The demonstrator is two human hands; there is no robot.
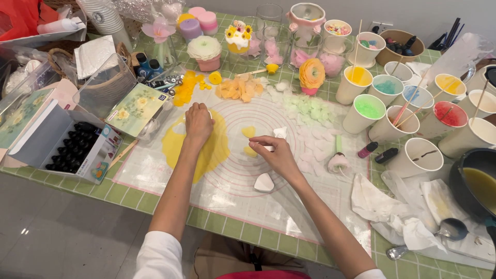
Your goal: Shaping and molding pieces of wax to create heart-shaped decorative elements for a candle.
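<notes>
My left hand point(198, 124) is bent at the knuckles and presses down on a flat yellow wax sheet point(178, 144) that lies on a translucent ringed mat point(232, 181). My right hand point(273, 151) pinches a small white piece at its fingertips, close to two yellow heart-shaped petals point(248, 132) on the mat. A white heart-shaped cutter point(264, 183) lies just below my right wrist. Another small white piece point(280, 132) sits just above my right hand.
Piles of orange point(238, 89), yellow point(186, 89), pale green point(310, 109) and white petals lie at the mat's far edge. Paper cups of coloured wax point(370, 110) with sticks stand at right, beside a black pot point(478, 181) and crumpled tissues point(392, 206). A box of small dark bottles point(72, 147) sits at left.
</notes>
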